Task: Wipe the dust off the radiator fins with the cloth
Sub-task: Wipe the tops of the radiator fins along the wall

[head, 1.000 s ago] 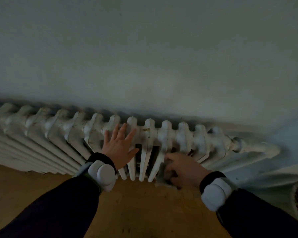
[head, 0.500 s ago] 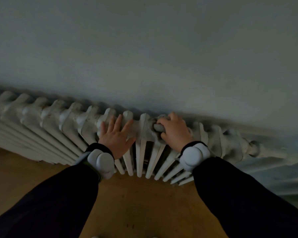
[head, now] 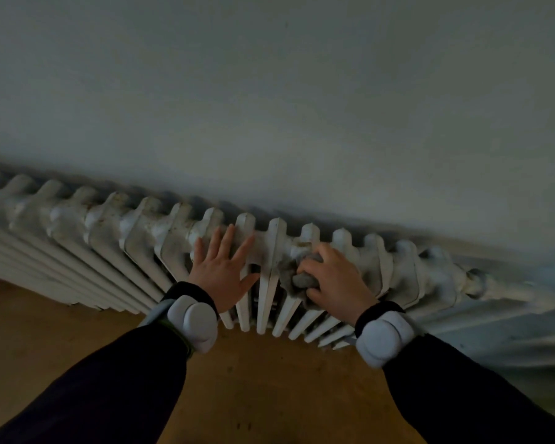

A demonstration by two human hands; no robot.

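A white cast-iron radiator (head: 103, 232) with several fins runs along the wall, its paint worn and stained near the tops. My left hand (head: 221, 270) lies flat on the fins near the middle, fingers spread and straight. Just to its right, my right hand (head: 334, 280) grips a bunched grey cloth (head: 297, 274) and holds it against the upper front of a fin. Most of the cloth is hidden under my fingers.
A plain pale wall (head: 269, 107) rises behind the radiator. A pipe end (head: 507, 290) sticks out of the radiator's right side. Brown wooden floor (head: 269, 379) lies below, between my dark sleeves.
My right hand rose with the cloth from low on the fins to their tops, and has now slid a little down the front. My left hand stayed flat in place.
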